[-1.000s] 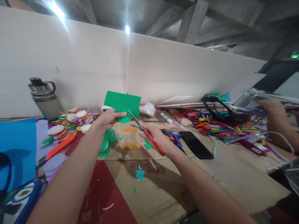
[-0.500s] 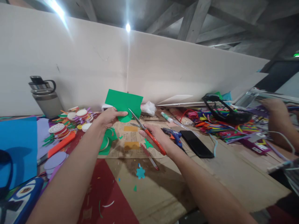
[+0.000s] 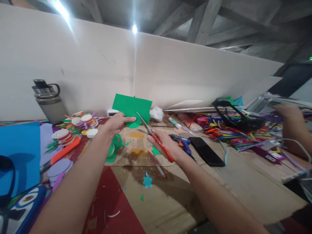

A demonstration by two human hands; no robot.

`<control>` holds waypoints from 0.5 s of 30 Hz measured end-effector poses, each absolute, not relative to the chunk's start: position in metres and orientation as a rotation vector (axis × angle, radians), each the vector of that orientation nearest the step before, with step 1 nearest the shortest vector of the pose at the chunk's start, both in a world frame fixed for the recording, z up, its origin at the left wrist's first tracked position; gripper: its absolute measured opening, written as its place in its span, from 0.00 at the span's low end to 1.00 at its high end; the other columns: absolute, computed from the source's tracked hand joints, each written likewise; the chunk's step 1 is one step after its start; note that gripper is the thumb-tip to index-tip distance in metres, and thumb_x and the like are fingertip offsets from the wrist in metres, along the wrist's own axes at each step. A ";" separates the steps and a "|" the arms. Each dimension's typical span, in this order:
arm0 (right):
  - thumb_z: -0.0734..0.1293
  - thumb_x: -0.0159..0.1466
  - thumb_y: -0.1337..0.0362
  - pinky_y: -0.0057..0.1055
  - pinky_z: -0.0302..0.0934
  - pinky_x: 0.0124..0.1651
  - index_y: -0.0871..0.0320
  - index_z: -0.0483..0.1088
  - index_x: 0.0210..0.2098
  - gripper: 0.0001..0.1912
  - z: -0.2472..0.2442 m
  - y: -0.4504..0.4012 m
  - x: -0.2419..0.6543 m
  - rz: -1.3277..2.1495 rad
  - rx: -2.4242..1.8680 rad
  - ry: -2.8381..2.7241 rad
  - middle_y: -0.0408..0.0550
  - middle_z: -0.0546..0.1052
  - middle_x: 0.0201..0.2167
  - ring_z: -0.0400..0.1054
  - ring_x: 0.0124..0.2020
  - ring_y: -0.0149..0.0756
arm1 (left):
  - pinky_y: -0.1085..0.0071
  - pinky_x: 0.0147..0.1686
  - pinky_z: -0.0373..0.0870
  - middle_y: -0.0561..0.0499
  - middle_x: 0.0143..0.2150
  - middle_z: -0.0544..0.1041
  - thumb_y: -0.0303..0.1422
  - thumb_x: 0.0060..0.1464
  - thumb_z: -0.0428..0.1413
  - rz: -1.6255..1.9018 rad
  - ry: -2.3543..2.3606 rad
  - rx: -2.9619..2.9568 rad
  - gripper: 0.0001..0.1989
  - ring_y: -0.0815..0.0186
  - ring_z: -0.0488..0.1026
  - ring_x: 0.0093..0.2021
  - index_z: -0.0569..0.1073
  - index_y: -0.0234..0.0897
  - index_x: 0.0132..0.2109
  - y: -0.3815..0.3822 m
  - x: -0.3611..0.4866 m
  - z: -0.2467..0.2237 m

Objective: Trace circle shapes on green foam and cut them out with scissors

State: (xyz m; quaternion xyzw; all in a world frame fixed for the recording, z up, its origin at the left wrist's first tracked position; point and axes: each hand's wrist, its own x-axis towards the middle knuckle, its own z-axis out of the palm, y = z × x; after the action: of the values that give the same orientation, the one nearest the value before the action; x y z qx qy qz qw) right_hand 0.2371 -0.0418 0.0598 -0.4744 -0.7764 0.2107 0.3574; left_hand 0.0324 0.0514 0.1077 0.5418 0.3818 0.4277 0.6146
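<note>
My left hand (image 3: 119, 122) pinches a green sheet (image 3: 133, 104) by its lower left part, thumb lying on the near face. The sheet is held up above the table, its lower edge cut into a curve. In my right hand (image 3: 162, 141) is a pair of scissors (image 3: 162, 145) with red handles, its blades pointing up and left across the sheet's lower part. Beneath the hands lie green cut scraps (image 3: 114, 150), a small green star-like piece (image 3: 155, 150), a blue flower-shaped piece (image 3: 147, 181) and a red-tipped pen (image 3: 158, 166).
A bottle (image 3: 50, 102) and ribbon spools (image 3: 62, 135) stand left, beside an orange cutter (image 3: 65, 150). To the right are a blue glue gun (image 3: 186, 145), a phone (image 3: 206, 151) and colourful pipe cleaners (image 3: 219, 131). Another person's hand (image 3: 287, 112) is at far right.
The whole view has shifted slightly, with everything a little further right. Both hands keep their hold on the green sheet and the scissors. The scissors' position against the sheet looks nearly the same.
</note>
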 end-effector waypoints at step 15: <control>0.59 0.66 0.48 0.30 0.51 0.30 0.55 0.58 0.29 0.19 0.060 -0.043 0.237 0.441 -1.225 -1.975 0.39 0.62 0.23 0.58 0.26 0.30 | 0.71 0.31 0.74 0.52 0.22 0.76 0.27 0.30 0.71 0.972 0.788 1.211 0.14 0.68 0.73 0.24 0.72 0.36 0.22 0.058 0.038 0.098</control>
State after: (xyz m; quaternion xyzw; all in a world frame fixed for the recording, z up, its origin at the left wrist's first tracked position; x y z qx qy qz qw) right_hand 0.2365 -0.0433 0.0597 -0.4793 -0.7730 0.1724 0.3782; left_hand 0.0380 0.0581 0.0980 0.5318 0.3460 0.4267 0.6445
